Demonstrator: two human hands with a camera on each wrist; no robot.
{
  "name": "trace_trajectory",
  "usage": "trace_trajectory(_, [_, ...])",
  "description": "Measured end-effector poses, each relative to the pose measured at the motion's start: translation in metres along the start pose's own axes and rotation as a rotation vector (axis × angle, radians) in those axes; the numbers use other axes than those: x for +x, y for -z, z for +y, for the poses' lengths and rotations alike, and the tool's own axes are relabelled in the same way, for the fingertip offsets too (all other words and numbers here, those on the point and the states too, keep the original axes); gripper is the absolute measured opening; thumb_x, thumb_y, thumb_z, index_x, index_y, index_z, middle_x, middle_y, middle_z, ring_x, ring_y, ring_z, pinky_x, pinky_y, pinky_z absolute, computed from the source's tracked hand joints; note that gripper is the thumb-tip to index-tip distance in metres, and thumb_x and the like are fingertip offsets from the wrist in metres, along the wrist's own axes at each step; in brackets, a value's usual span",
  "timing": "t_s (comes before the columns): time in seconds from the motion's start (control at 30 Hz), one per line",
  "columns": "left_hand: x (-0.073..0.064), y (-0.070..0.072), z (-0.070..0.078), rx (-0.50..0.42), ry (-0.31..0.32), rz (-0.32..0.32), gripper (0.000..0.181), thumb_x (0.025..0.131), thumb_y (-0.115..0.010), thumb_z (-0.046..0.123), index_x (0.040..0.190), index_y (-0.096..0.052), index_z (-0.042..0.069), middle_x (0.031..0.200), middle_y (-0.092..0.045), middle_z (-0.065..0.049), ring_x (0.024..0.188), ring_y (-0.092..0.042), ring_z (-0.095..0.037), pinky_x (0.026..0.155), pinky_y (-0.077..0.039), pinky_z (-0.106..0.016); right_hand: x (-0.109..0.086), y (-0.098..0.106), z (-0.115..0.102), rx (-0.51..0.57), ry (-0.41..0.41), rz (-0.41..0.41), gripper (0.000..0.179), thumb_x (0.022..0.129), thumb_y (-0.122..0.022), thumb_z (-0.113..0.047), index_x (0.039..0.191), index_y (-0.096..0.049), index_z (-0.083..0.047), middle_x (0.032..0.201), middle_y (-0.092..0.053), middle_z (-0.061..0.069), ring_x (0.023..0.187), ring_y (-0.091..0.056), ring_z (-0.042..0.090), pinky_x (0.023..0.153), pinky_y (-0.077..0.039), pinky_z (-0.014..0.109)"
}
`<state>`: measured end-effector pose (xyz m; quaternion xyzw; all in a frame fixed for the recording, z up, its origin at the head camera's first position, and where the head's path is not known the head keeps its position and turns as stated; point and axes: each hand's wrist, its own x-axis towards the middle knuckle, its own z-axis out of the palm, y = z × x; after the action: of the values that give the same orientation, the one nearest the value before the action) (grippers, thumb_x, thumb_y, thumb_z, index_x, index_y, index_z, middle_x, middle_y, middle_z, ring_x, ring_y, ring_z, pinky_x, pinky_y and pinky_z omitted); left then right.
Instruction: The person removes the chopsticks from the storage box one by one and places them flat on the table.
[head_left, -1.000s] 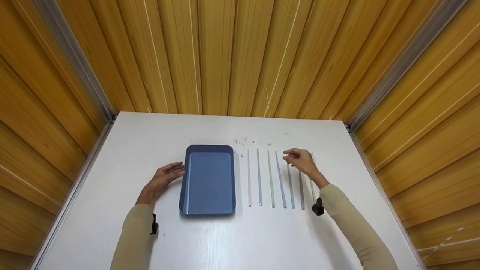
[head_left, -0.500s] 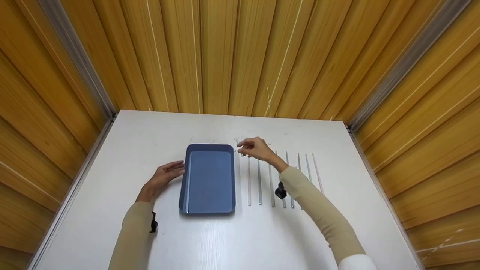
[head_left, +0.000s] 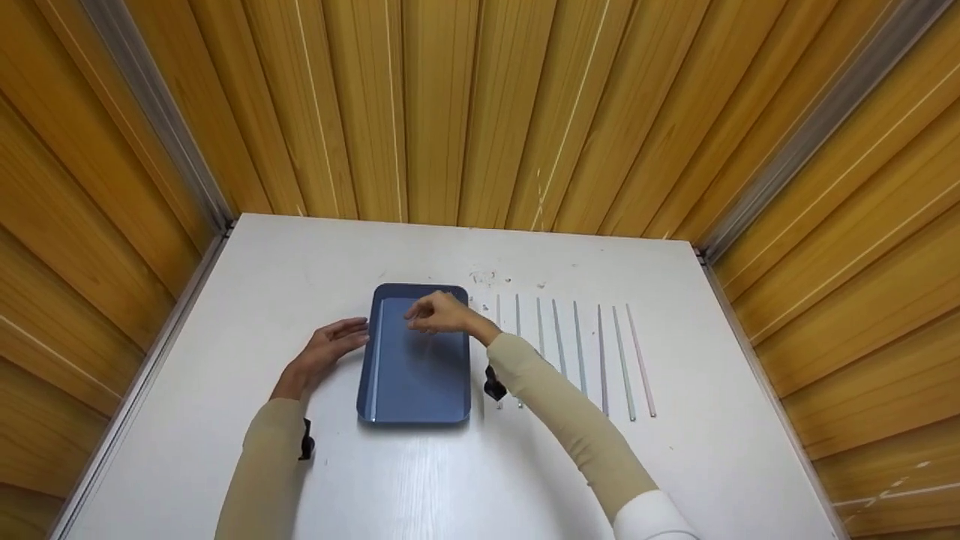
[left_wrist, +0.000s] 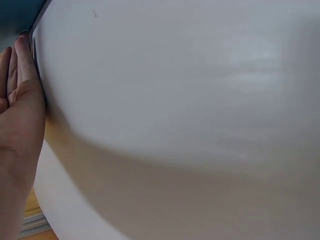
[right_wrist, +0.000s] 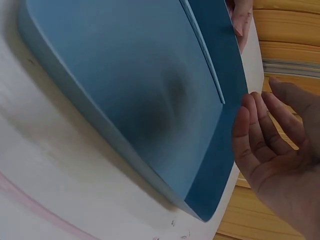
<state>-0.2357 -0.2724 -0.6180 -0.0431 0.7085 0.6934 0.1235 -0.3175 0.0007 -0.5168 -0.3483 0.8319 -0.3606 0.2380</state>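
A blue rectangular tray lies on the white table with one thin pale stick along its left inner side. My left hand rests at the tray's left wall, fingers extended, as the left wrist view also shows. Over the tray's upper middle hovers my right hand, casting a shadow on the tray floor. In the right wrist view its fingers bend loosely, the thumb stands apart, and nothing is seen between them. To the tray's right, several thin sticks in pale colours lie in a spaced row; my right forearm covers parts of some.
The white table reaches to wooden-patterned panels at the back and sides. Small dark marks dot the surface behind the tray and sticks. Each wrist carries a small black camera.
My right hand has swept left from above the right-hand sticks, past the tray's upper right corner, to over the tray. My left hand stays at the tray's left side.
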Motion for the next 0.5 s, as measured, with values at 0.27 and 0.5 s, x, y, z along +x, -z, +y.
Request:
trace_trajectory(0.27, [0.001, -0.001, 0.0, 0.03, -0.01, 0.033, 0.051, 0.095, -0.075, 0.021, 0.139, -0.059, 0.002, 0.133, -0.069, -0.009, 0.116, -0.064, -0.006, 0.106, -0.05, -0.023, 0.018, -0.036, -0.002, 0.052, -0.034, -0.085, 0.026, 0.098, -0.065, -0.003, 0.12, -0.069, 0.01, 0.109, -0.074, 0.029, 0.1, -0.074, 0.043, 0.085, -0.063, 0.038])
trace_trajectory(0.5, [0.002, -0.002, -0.002, 0.051, -0.008, 0.052, 0.05, 0.094, -0.076, 0.024, 0.138, -0.061, 0.004, 0.133, -0.069, -0.008, 0.118, -0.063, -0.007, 0.112, -0.048, -0.031, 0.023, -0.061, -0.003, 0.165, -0.131, -0.074, 0.026, 0.096, -0.065, 0.0, 0.118, -0.068, 0.012, 0.11, -0.073, 0.031, 0.101, -0.072, 0.045, 0.084, -0.064, 0.042])
